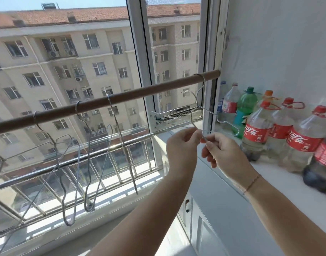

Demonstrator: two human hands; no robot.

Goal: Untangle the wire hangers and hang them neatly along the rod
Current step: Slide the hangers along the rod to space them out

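A brown rod (140,91) runs across the window from lower left to upper right. Three wire hangers hang from its left half; the middle one (88,163) dangles low. Near the rod's right end a hook (200,78) sits over it, part of a tangled bunch of wire hangers (210,115) tilted toward me. My left hand (182,145) and my right hand (219,150) both pinch wires at the lower end of this bunch, fingertips almost touching. How the wires in the bunch interlock is hard to make out.
Several large plastic bottles (258,130), mostly with red labels, one green, stand on a white ledge (269,174) at the right, close to the tangled hangers. A metal window railing (103,152) runs below the rod. White cabinet doors lie under the ledge.
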